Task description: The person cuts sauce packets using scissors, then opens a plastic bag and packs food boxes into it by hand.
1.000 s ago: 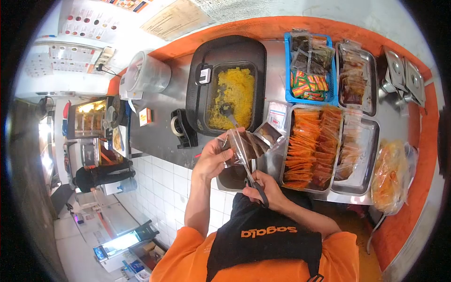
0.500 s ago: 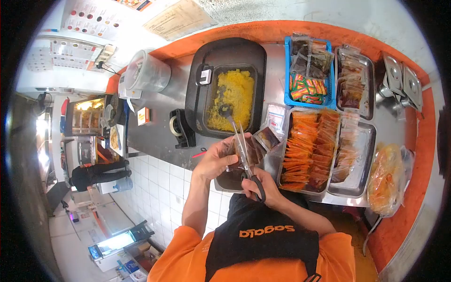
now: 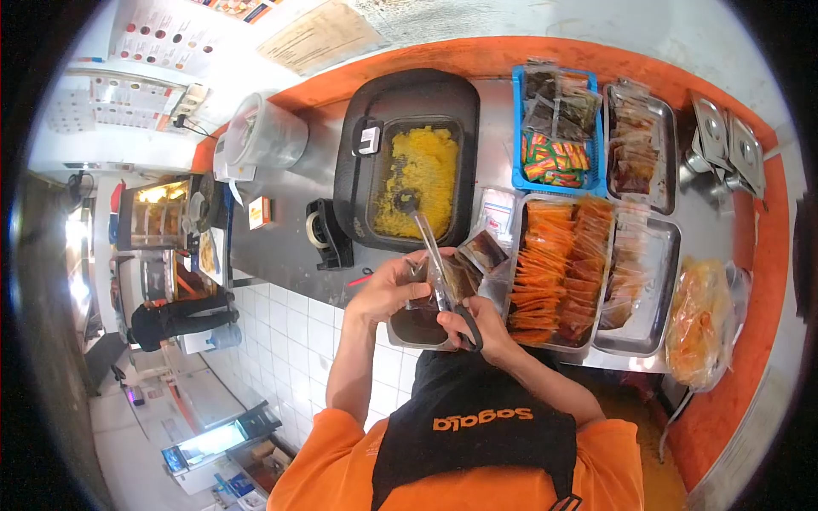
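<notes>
My left hand is closed on a clear plastic sachet with dark brown contents. In my right hand are scissors with black handles. Their metal blades lie against the sachet and now look closed together. Another dark sachet is just right of the held one; whether the two are joined I cannot tell. Below my hands, a metal tray with dark contents is partly covered.
Ahead, a black pan holds yellow rice and a spoon. On the right are a tray of orange sachets, a blue basket and a filled plastic bag. A tape dispenser stands left. Far left is another person.
The scissor blades were spread apart and have come together at the sachet. My right hand has shifted slightly, while the left stays nearly in place.
</notes>
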A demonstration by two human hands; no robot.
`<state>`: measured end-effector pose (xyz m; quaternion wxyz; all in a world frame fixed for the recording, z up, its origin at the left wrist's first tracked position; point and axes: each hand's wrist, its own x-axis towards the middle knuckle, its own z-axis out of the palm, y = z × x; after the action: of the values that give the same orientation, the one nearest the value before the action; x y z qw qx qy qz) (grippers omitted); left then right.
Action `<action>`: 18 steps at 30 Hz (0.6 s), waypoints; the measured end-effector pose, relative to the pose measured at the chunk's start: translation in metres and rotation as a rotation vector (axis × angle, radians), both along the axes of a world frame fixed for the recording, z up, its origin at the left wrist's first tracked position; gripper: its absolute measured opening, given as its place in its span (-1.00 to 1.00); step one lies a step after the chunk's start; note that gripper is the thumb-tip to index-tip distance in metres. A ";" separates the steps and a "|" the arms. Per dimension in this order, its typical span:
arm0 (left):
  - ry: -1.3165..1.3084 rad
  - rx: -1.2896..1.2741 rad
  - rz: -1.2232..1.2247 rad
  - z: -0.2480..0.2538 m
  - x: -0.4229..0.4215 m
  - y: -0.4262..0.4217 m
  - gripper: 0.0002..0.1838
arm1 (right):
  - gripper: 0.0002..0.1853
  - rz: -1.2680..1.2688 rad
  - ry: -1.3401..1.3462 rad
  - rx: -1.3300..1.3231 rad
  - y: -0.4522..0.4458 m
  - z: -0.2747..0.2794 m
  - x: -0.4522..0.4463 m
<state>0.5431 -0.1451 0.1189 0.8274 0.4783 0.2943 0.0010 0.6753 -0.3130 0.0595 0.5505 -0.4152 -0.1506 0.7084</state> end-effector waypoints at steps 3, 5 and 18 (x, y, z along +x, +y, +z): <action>0.017 -0.001 -0.080 -0.001 -0.001 0.004 -0.27 | -0.57 0.017 0.012 -0.025 -0.001 -0.007 -0.005; 0.044 0.006 -0.106 -0.002 0.000 0.004 -0.29 | -0.56 0.014 0.071 0.015 -0.002 -0.016 -0.006; 0.127 0.023 -0.200 0.004 0.016 0.008 -0.27 | -0.55 -0.003 0.041 -0.011 -0.004 -0.009 0.003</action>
<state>0.5589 -0.1368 0.1231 0.7976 0.5138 0.2967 -0.1087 0.6782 -0.3165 0.0500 0.5519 -0.4041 -0.1348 0.7169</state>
